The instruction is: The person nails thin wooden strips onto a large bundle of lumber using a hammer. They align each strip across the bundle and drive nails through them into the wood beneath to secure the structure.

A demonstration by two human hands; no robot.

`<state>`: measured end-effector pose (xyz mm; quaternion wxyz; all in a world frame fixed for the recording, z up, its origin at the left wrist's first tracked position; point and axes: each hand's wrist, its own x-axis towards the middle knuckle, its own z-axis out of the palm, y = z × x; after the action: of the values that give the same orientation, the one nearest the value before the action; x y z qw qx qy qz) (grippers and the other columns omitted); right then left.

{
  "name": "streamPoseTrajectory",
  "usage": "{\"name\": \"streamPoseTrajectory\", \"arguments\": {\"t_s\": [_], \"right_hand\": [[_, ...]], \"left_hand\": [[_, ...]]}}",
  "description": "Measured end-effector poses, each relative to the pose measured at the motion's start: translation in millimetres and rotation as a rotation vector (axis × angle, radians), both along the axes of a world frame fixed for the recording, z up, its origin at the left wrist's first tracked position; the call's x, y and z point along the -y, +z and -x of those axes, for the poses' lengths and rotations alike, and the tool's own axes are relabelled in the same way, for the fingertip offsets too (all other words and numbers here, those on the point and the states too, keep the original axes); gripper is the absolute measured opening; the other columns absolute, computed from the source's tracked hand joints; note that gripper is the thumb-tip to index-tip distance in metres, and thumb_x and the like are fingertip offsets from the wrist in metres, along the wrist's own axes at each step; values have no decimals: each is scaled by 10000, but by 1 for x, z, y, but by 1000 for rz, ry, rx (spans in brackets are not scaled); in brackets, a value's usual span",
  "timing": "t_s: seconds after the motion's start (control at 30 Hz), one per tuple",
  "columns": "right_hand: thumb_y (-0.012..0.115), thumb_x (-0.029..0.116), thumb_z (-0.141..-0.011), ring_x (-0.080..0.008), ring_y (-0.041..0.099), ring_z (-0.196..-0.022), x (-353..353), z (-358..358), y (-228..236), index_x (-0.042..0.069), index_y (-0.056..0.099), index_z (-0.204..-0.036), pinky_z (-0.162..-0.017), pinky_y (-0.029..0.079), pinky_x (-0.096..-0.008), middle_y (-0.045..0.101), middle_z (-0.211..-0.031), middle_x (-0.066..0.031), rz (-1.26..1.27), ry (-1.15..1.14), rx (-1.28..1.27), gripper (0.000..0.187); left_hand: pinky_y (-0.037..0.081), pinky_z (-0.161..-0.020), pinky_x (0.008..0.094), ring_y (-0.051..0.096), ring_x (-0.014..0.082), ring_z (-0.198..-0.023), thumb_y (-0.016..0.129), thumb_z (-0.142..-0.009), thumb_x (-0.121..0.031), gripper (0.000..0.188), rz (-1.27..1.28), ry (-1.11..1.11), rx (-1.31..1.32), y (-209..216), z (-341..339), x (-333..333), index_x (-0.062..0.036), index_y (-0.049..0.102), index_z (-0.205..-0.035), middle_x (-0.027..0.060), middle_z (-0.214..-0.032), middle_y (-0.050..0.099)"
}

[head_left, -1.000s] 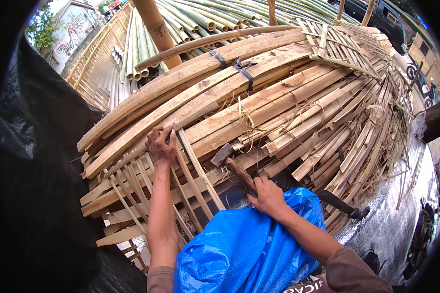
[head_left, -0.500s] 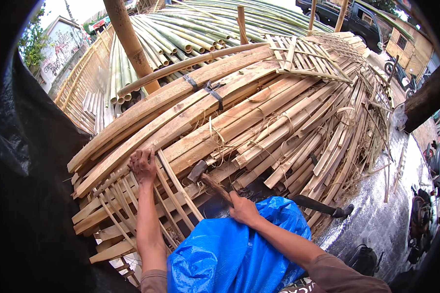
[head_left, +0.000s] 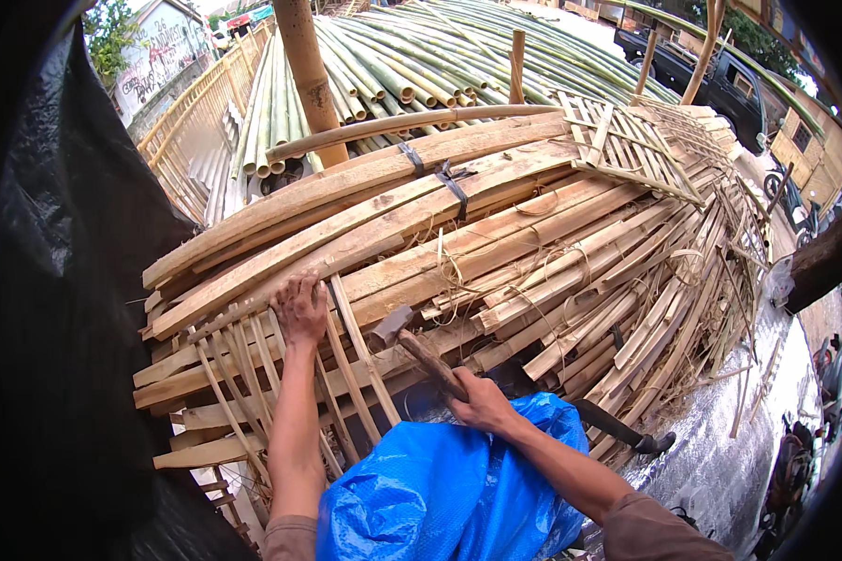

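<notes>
My left hand (head_left: 300, 310) is at the top of a bamboo slat lattice (head_left: 357, 348), its fingers bent over the upper edge among the slats. The fingertips are partly hidden. In my right hand (head_left: 478, 402) is a hammer (head_left: 428, 360), gripped by its wooden handle. The metal head points up and left, just right of the longest slat and apart from it. Behind the lattice lie stacked sawn wooden beams (head_left: 337, 252). A blue tarp (head_left: 421, 477) covers my lap, below both hands.
Bundled bamboo strips (head_left: 617, 280) fill the right side, with another lattice (head_left: 617, 140) on top. A black-handled tool (head_left: 617, 425) lies right of the tarp. Green bamboo poles (head_left: 412, 70) are piled behind an upright post (head_left: 309, 84). Black sheeting (head_left: 65, 280) hangs at left.
The view has shifted, so the beams and poles sit farther right. My left hand stays at the lattice's top with its fingers less tightly curled. The hammer remains in my right hand.
</notes>
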<state>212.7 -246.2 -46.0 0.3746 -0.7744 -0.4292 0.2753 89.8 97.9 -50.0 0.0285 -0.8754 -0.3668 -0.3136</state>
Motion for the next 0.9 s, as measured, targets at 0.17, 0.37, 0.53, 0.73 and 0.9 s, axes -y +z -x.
{"name": "streamPoseTrajectory", "arguments": {"t_s": [0.17,0.37,0.53,0.73,0.9], "right_hand": [[656,184,-832,-502,616,-821,-28,-14,-2,52,478,-1142,-715,473,-539,635,-812,-297,-13,22,68,381],[569,134,-812,-512,623,-776,-40,-5,-7,24,413,-1229,-718,488,-597,633,-765,-309,123,18,210,459],[562,83,-817,-479,652,-734,-42,6,-16,22,449,-1198,-678,520,-580,651,-764,-289,171,-64,304,402],[566,81,-814,-481,657,-765,-45,4,-15,38,463,-1076,-684,521,-583,660,-782,-285,196,-97,298,285],[606,95,-791,-490,641,-811,-46,0,-22,31,481,-1089,-732,504,-578,659,-827,-292,233,-129,251,329]], "left_hand": [[264,-1092,471,505,230,-1195,577,-926,-323,303,-16,8,9,0,-2,3,-192,644,-1192,13,-1236,582],[252,-1105,468,502,227,-1192,573,-934,-309,299,-7,-2,23,2,-2,0,-187,646,-1197,12,-1234,584],[253,-1106,466,505,223,-1185,580,-932,-300,296,14,4,17,0,-2,0,-190,647,-1198,8,-1240,583],[260,-1105,459,510,226,-1184,585,-927,-300,294,20,1,30,2,-1,2,-197,648,-1194,1,-1236,585],[262,-1104,457,506,233,-1197,581,-929,-287,293,11,1,19,4,-3,3,-196,646,-1200,8,-1239,583]]}}
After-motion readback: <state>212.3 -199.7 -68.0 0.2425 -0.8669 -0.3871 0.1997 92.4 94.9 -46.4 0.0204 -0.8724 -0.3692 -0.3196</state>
